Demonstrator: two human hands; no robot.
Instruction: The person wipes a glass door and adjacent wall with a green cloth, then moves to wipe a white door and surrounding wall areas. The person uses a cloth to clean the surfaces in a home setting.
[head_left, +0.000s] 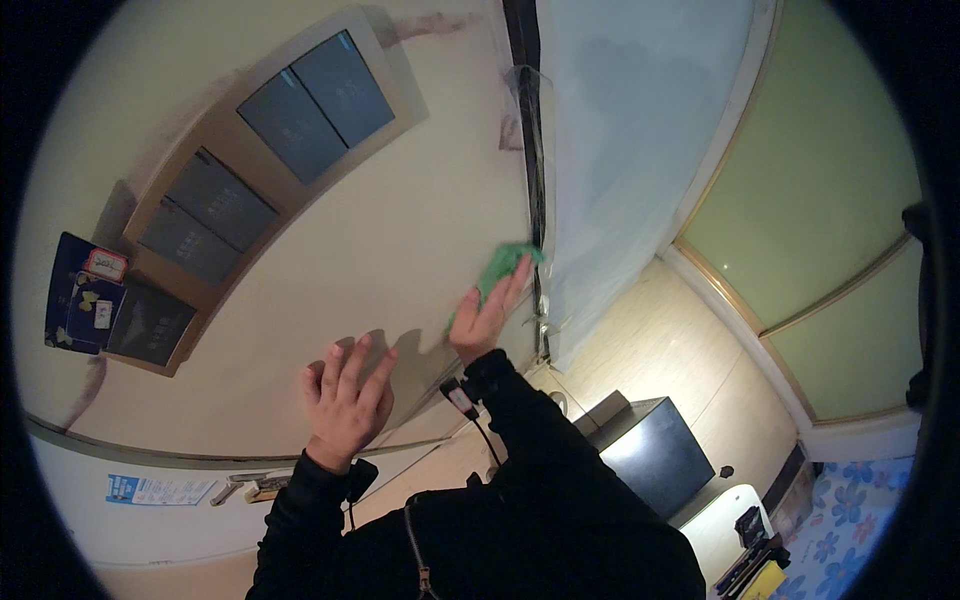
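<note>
My right hand (487, 311) presses a crumpled green cloth (506, 262) against a pale, smooth surface (360, 247), close to its dark right edge. The cloth is partly hidden under the fingers, and the hand is slightly blurred. To its left, my left hand (349, 401) holds nothing. Its fingers are spread over the near part of the same surface, casting a shadow; I cannot tell whether they touch it. Black sleeves cover both wrists, each with a small cabled device (459, 397) near it.
Several dark grey boxes (315, 105) sit in a brown cardboard tray (300, 202) at upper left, with dark blue packages (82, 292) beside it. Clear plastic hangs along the dark edge strip (534, 172). At right are greenish sliding panels (795, 150), a dark box (656, 457) and a white chair (727, 517).
</note>
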